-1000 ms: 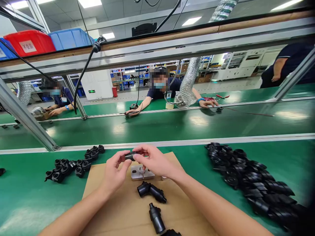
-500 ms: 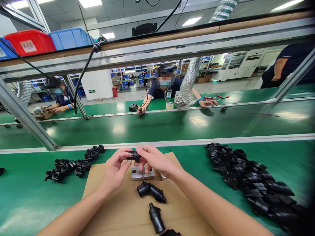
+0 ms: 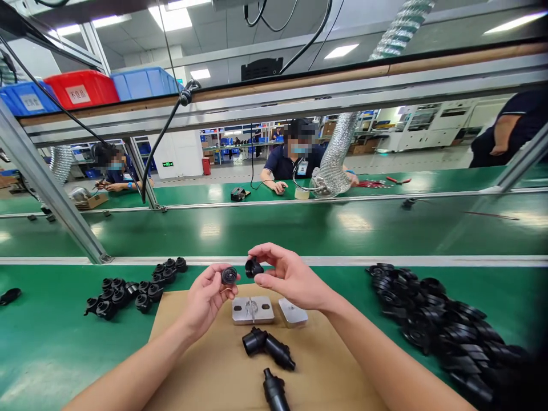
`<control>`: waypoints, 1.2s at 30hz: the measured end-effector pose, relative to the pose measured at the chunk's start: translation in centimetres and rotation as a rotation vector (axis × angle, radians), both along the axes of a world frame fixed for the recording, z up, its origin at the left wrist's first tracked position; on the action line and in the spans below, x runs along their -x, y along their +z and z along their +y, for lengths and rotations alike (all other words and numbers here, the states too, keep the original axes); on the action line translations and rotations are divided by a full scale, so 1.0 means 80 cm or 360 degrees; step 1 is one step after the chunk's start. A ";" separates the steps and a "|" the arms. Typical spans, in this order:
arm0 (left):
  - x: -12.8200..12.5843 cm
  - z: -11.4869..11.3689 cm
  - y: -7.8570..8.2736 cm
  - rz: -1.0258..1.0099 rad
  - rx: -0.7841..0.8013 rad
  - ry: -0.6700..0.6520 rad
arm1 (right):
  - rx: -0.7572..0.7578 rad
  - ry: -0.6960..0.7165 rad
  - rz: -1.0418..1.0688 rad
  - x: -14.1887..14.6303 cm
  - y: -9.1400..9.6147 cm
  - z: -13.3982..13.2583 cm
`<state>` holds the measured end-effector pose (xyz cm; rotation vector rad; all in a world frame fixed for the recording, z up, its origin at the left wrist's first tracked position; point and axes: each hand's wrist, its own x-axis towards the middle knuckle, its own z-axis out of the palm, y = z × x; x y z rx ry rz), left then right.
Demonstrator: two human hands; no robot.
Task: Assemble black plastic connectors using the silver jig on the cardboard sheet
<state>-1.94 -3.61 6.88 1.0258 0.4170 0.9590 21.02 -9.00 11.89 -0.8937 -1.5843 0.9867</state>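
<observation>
Between its fingertips, my left hand (image 3: 204,297) grips a round black plastic part (image 3: 229,276) whose ringed face is turned toward me. My right hand (image 3: 291,274) pinches a black plastic cap (image 3: 253,267) with its hollow end facing left. A small gap separates the two pieces. Below them, a metal fixture block (image 3: 252,310) with dark slots lies on the brown cardboard (image 3: 205,365). Right of it is a second metal block (image 3: 293,313), close under my right hand. Nearer to me, an angled black fitting (image 3: 269,347) and a straight black fitting (image 3: 275,391) lie on the cardboard.
Small black parts (image 3: 115,297) are grouped on the green bench at left. A large heap of black parts (image 3: 440,325) lies at right. A metal frame post (image 3: 51,188) slants down at left. Across the belt, a person (image 3: 295,157) sits behind a foil duct (image 3: 338,154).
The black piece held by both hands is now two separate parts, one in each hand. My right hand has moved right. The co-worker's hand across the belt has shifted, and the view has tilted slightly.
</observation>
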 end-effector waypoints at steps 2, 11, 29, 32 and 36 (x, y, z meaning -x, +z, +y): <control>0.001 -0.001 0.000 -0.0062 -0.0003 -0.0048 | 0.0062 0.0057 0.0108 0.000 0.000 0.003; 0.001 -0.006 0.003 -0.0096 -0.0063 -0.0064 | 0.0595 -0.0239 0.0452 0.026 0.000 0.002; 0.000 0.005 -0.002 -0.0218 0.0350 0.0039 | -0.0580 -0.0392 -0.0395 0.041 0.018 -0.026; 0.000 -0.001 0.001 -0.0237 0.0339 -0.0056 | -0.0972 -0.0642 -0.0565 0.034 0.013 -0.022; -0.003 -0.014 0.002 -0.0259 0.0258 -0.0156 | -0.1651 -0.0732 -0.1198 0.035 -0.001 -0.023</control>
